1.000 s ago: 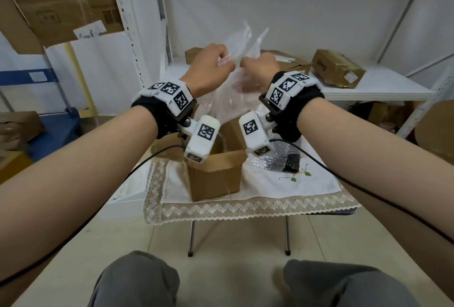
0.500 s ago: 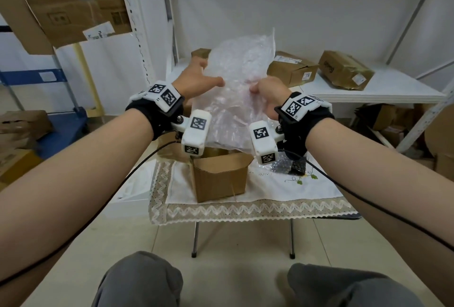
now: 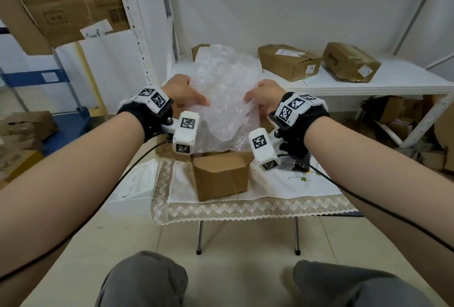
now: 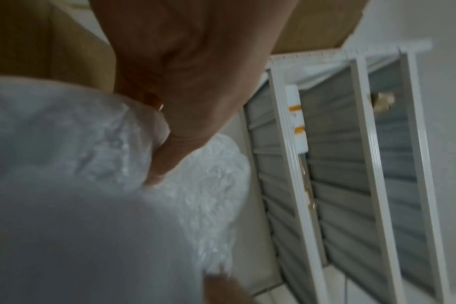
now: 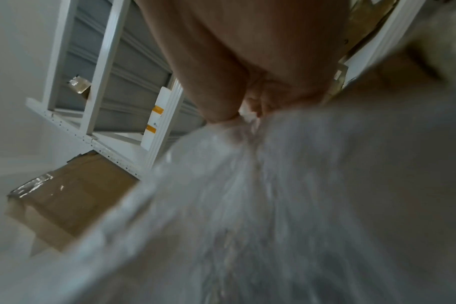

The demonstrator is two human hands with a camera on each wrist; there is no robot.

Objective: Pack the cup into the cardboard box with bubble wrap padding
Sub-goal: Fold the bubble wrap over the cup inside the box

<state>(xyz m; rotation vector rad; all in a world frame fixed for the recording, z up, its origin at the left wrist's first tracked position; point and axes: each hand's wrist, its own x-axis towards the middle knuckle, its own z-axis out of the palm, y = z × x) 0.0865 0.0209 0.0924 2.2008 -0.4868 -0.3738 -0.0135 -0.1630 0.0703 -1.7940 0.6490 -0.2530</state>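
Note:
A clear sheet of bubble wrap (image 3: pixel 226 95) hangs spread out above the open cardboard box (image 3: pixel 221 176) on the small table. My left hand (image 3: pixel 189 95) pinches its left edge, thumb on the near face. My right hand (image 3: pixel 260 96) pinches the right edge. In the left wrist view the thumb (image 4: pixel 169 156) presses on the bubble wrap (image 4: pixel 112 148). The right wrist view has fingers (image 5: pixel 221 107) gripping bunched bubble wrap (image 5: pixel 273 185). A dark thing wrapped in bubble wrap (image 3: pixel 293 163) lies on the cloth right of the box, partly hidden by my right wrist; no cup shows plainly.
A white embroidered cloth with a lace border (image 3: pixel 245 208) covers the folding table. Behind it a white shelf (image 3: pixel 368 83) carries several taped cardboard boxes (image 3: pixel 290 63). More cartons stand at left (image 3: pixel 27 125) and under the shelf. My knees (image 3: pixel 147 279) are below the table.
The bubble wrap was bunched between close hands; both hands have moved apart and down, spreading the sheet flat over the box.

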